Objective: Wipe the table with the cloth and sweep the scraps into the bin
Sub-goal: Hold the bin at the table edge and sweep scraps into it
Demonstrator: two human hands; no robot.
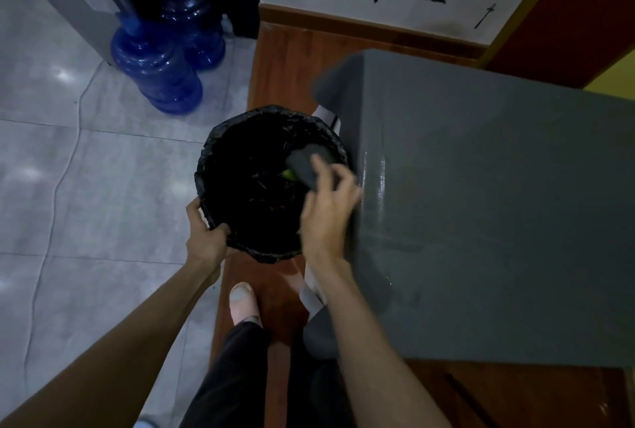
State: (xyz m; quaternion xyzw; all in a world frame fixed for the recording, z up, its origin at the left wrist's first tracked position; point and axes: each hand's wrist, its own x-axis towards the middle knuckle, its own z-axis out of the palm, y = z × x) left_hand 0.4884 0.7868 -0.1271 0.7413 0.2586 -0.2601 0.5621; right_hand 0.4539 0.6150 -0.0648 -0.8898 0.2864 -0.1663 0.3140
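A round bin (220,139) lined with a black bag is held up beside the left edge of the grey table (498,204). My left hand (206,232) grips the bin's near rim. My right hand (326,211) holds a dark grey cloth (307,163) over the bin's right side, just off the table edge. Small scraps, one green (288,173), lie inside the dark bin. Wet streaks shine on the table near its left edge.
Two blue water jugs (158,67) stand on the grey tiled floor at the back left, beside a grey cabinet. A thin cable runs across the tiles. My foot (244,304) stands on the red-brown wooden floor below the bin. A white wall rises behind the table.
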